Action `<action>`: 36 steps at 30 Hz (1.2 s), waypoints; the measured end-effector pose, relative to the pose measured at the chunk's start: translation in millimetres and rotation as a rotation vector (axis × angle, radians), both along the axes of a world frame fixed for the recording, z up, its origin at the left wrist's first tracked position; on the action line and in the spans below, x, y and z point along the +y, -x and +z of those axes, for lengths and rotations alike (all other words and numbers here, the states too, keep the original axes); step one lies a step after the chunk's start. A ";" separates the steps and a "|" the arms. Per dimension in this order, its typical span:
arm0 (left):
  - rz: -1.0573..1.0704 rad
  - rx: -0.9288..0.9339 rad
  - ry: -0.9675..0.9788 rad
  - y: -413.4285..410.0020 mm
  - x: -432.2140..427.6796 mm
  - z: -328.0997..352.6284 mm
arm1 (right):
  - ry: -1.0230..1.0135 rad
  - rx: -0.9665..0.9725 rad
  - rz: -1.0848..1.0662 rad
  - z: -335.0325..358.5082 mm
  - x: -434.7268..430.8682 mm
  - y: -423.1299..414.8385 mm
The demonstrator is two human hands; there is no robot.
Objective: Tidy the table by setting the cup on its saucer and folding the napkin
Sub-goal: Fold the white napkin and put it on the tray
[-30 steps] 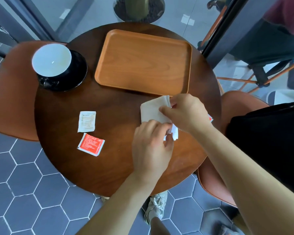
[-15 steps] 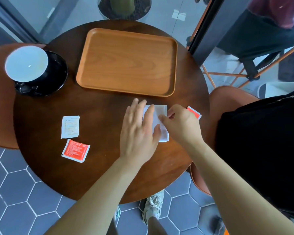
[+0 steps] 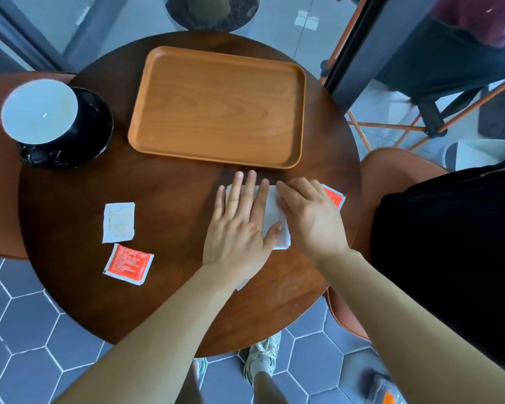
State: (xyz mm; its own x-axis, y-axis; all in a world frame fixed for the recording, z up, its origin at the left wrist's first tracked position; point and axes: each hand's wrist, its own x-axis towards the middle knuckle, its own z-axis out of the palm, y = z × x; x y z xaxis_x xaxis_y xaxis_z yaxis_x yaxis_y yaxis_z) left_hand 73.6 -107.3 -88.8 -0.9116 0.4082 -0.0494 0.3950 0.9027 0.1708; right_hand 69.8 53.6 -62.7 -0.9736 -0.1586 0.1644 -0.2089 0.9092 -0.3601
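Observation:
A white napkin (image 3: 274, 220) lies folded on the round dark wooden table (image 3: 172, 193), just below the tray. My left hand (image 3: 239, 228) rests flat on it with fingers spread. My right hand (image 3: 309, 217) presses its right side, fingers on the paper. Most of the napkin is hidden under both hands. At the far left, a black cup with a white inside (image 3: 40, 112) stands on its black saucer (image 3: 99, 126).
An orange wooden tray (image 3: 219, 103) sits at the table's back. A white packet (image 3: 118, 223) and a red packet (image 3: 129, 263) lie at the left front; another red packet (image 3: 334, 196) peeks out by my right hand. Orange chairs stand left and right.
My hands went from pinching the napkin's edges to lying flat on it. The left hand slid forward over the folded napkin, and the right hand came down onto its right side.

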 end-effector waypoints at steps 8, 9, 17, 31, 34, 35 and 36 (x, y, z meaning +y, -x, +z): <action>-0.003 -0.090 0.059 1.0 0.9 11.2 | -0.018 -0.036 0.025 3.2 1.2 8.9; 0.000 -0.098 0.071 1.4 1.0 12.3 | -0.020 -0.043 0.039 2.4 1.6 9.6; 0.181 -0.166 -0.021 -8.1 -4.2 38.7 | -0.063 -0.018 0.071 -7.3 6.5 13.4; 0.656 -0.399 -0.453 -0.4 -20.9 60.8 | -0.035 0.069 0.051 -7.4 6.9 12.1; 0.643 -0.393 -0.557 1.1 -18.5 69.1 | -0.017 0.067 0.030 -3.3 7.8 13.2; 0.625 -0.384 -0.574 1.2 -18.4 72.1 | 0.003 0.052 0.011 -1.8 7.5 12.7; 0.611 -0.378 -0.592 0.8 -18.6 74.0 | 0.031 0.026 -0.014 -0.1 7.1 12.2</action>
State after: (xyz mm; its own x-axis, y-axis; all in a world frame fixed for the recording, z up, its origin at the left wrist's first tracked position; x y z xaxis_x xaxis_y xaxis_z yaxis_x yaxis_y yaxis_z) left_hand 72.8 -125.8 -14.8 -0.9424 -0.0834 -0.3240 -0.2958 0.6601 0.6905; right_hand 57.7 60.7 -62.8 -0.9711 -0.1389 0.1941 -0.2054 0.9006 -0.3831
